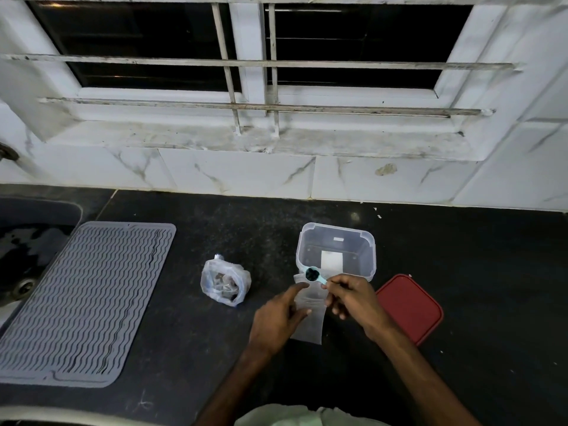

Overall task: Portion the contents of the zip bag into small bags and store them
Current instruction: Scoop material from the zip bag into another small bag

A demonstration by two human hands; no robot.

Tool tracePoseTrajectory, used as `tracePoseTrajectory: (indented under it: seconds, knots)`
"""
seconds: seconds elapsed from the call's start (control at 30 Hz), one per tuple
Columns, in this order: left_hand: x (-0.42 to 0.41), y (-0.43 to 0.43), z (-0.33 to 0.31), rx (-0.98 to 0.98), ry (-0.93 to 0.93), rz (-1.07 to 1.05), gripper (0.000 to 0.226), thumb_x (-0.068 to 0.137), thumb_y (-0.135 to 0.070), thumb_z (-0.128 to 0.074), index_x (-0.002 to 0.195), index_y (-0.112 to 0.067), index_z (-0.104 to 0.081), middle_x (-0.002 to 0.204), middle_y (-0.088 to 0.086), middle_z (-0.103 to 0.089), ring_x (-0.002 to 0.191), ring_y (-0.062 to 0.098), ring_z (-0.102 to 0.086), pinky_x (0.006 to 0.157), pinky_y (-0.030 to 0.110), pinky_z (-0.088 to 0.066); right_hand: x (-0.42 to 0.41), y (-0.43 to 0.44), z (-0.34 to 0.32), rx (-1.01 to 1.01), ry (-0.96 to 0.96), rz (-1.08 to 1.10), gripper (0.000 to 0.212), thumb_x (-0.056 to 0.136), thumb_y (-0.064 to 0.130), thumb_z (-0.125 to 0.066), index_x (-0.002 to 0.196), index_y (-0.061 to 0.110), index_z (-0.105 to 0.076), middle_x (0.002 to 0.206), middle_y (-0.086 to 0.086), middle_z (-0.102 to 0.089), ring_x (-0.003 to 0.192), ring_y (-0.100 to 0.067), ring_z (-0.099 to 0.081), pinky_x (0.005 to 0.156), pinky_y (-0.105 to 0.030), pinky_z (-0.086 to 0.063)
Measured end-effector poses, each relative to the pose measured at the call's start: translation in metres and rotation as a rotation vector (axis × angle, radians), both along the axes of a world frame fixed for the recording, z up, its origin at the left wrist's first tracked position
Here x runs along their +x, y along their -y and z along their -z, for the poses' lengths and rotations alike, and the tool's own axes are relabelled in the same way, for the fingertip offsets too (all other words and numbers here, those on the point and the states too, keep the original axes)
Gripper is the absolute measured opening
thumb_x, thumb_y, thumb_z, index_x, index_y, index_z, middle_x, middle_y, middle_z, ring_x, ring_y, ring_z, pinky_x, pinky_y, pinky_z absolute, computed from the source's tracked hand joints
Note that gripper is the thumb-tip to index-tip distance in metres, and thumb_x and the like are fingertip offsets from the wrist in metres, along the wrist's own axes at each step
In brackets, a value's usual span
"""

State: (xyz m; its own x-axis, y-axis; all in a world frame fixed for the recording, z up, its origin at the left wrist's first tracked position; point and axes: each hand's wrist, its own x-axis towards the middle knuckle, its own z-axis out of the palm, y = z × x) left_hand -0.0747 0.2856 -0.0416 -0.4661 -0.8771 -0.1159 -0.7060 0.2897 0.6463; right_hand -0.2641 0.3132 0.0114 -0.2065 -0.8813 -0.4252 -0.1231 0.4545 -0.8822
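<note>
A clear zip bag [226, 282] with dark pieces inside stands open on the black counter [190, 333]. My left hand [281, 318] holds a small clear bag [310, 321] by its top edge, thumb and finger pinching the mouth. Over that mouth my right hand [350, 298] pinches the handle of a light blue spoon [314, 275] whose bowl carries dark contents. Just behind the spoon sits an open clear plastic container [336, 252]; its red lid [410, 307] lies to the right of my right hand.
A grey ribbed drying mat [83, 302] lies on the left of the counter, beside a dark sink [27, 241] at the far left. A white tiled wall and barred window rise behind the counter.
</note>
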Motion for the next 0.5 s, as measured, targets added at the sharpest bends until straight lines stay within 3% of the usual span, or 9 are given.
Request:
tracePoseTrajectory:
  seconds: [0.17, 0.3, 0.5]
  knots:
    - [-0.009, 0.005, 0.012, -0.064, 0.075, -0.018, 0.02, 0.091, -0.049, -0.057, 0.107, -0.037, -0.06, 0.099, -0.01, -0.064, 0.086, 0.007, -0.062, 0.073, 0.027, -0.048, -0.006, -0.011, 0.007, 0.006, -0.003, 0.029, 0.015, 0.097, 0.012, -0.058, 0.087, 0.006, -0.068, 0.065, -0.01, -0.068, 0.048, -0.016, -0.054, 0.042, -0.025, -0.038]
    - [-0.007, 0.005, 0.018, -0.072, 0.033, -0.052, 0.017, 0.091, -0.047, -0.059, 0.093, -0.03, -0.059, 0.096, -0.011, -0.062, 0.085, 0.009, -0.062, 0.071, 0.03, -0.05, -0.004, -0.015, 0.01, 0.015, -0.025, 0.017, 0.015, 0.097, 0.012, -0.058, 0.088, 0.008, -0.069, 0.064, -0.008, -0.069, 0.047, -0.013, -0.053, 0.041, -0.023, -0.039]
    - [0.002, 0.003, 0.016, 0.011, 0.106, 0.013, 0.047, 0.083, -0.067, -0.055, 0.122, -0.043, -0.046, 0.102, -0.014, -0.069, 0.092, 0.005, -0.066, 0.075, 0.026, -0.049, -0.001, -0.016, 0.008, 0.007, -0.028, 0.003, 0.014, 0.097, 0.012, -0.057, 0.089, 0.009, -0.069, 0.066, -0.008, -0.069, 0.049, -0.013, -0.054, 0.042, -0.022, -0.04]
